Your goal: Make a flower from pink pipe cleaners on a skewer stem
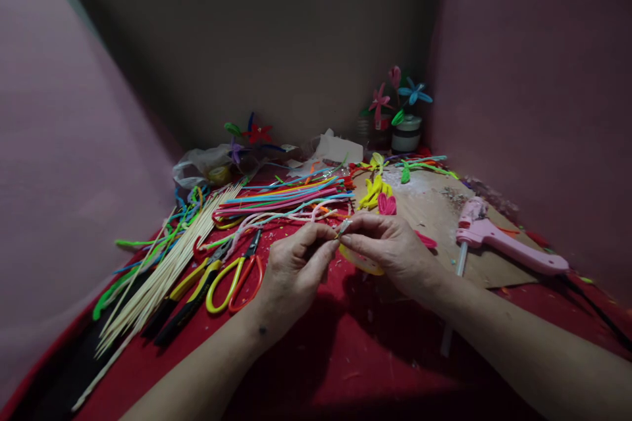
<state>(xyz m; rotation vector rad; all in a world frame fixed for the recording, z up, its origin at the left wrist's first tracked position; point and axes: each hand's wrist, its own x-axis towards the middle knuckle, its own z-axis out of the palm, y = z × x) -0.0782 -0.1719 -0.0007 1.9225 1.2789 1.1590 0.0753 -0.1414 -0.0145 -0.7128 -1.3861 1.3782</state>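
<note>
My left hand [302, 262] and my right hand [388, 247] meet above the red cloth, fingertips pinched close together. Between them is a tiny item, partly whitish and shiny, too small to name. Just below my right fingers shows a yellow round rim [363, 262], mostly hidden by the hand. A pink pipe-cleaner petal [387, 204] lies just beyond my right hand, near a pile of yellow pipe-cleaner pieces [375, 192]. Scissors with yellow and red handles [236, 283] rest left of my left hand, beside yellow-and-black pliers [195, 293].
Bamboo sticks [172, 263] and a bundle of coloured pipe cleaners [291, 196] spread across the left. A pink glue gun [513, 247] lies on brown cardboard [474, 268] at right, its cord trailing off. Pipe-cleaner flowers [415, 91] stand in jars behind; pink panels flank both sides.
</note>
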